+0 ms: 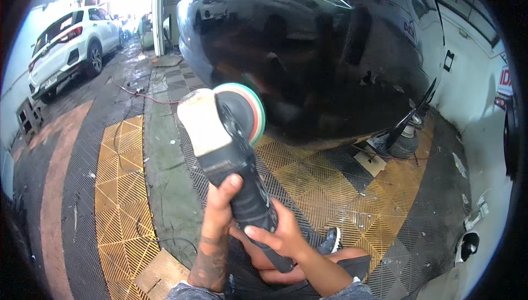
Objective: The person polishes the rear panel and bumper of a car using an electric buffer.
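Note:
Both my hands hold a black power polisher (225, 160) with a pale cover over its head. My left hand (221, 198) grips the body behind the head, its thumb on top. Farther back, my right hand (281, 233) wraps around the handle, thumb across the upper side. The round polishing pad (257, 116), with green, white and red layers, is turned toward the glossy black car bumper (308, 74). Whether the pad touches the bumper I cannot tell. The fingers under the tool are partly hidden.
A white car (80, 41) stands at the far left. Yellow floor tiles (124, 190) and dark grating cover the floor. A red cord (159, 100) runs behind the tool. Cardboard pieces (160, 275) lie at front left and under the bumper. A pale wall (467, 80) bounds the right.

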The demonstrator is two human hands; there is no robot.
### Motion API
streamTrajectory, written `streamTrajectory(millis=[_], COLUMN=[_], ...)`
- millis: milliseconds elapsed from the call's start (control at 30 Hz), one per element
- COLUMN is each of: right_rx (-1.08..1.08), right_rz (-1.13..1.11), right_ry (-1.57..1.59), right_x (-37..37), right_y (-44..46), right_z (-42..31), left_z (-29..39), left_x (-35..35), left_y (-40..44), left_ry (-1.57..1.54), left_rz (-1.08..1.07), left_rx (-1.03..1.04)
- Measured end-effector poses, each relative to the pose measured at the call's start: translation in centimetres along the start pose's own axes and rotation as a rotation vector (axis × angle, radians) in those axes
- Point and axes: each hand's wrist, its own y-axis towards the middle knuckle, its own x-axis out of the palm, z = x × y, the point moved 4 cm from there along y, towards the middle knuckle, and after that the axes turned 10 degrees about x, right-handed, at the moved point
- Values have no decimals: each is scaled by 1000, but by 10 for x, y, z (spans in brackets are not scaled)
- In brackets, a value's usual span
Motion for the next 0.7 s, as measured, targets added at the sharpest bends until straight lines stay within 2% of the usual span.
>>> streamTrajectory(millis=[100,167,367,700], right_rx=[-75,27,86,-39], right_rz=[47,95,92,-70], right_ry=[16,89,86,58], right_x=[-15,-26,-35,22], right_y=[-33,-59,-69,65], right_z=[13,14,15,-16], left_z=[-3,-6,-3,25], left_x=[22,39,53,-35], left_y=[-25,-40,-38,57], left_ry=[-41,20,-8,-53], left_rz=[-71,-105,-187,36], left_rx=[-35,-74,25,1])
